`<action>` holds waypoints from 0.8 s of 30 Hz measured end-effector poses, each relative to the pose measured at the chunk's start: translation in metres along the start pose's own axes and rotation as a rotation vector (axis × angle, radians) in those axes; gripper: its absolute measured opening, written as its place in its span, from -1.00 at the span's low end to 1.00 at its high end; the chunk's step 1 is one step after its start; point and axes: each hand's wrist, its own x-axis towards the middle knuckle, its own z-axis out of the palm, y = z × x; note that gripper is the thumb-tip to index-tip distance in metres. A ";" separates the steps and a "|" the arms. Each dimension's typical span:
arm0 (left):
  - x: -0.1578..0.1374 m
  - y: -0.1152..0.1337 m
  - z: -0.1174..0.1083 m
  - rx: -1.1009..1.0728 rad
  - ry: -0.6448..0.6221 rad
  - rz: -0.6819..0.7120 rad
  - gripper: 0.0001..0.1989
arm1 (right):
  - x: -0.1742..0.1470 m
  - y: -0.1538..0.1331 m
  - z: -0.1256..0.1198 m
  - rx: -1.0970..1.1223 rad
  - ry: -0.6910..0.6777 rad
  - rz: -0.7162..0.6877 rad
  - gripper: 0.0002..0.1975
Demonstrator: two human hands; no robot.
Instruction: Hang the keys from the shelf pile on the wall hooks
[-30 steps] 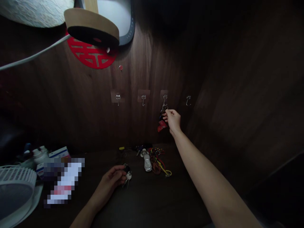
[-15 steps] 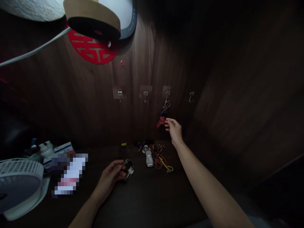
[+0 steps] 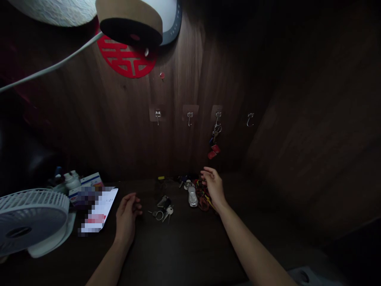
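My left hand is over the desk with its fingers loosely curved and nothing seen in them. To its right, apart from it, lies a bunch of keys with a ring. My right hand, fingers part-bent and apart, hovers in front of colourful cords and partly hides them. Beside the cords lies a silver car-shaped fob, with more keys behind it. Above my right hand, a key ring with red tags hangs on the third wall hook.
Three other metal hooks, one at the far right, are on the wood wall. At left stand a white fan, small bottles, boxes and a paper. A round lamp-like object juts out above a red cutout.
My right hand has left the red tags and come down to the cords. My left hand has let go of the keys, which now lie on the desk, and moved left.
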 end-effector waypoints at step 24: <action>-0.007 -0.030 0.004 0.972 -0.549 0.638 -0.74 | -0.081 0.023 0.033 -0.714 -0.738 -0.628 -0.70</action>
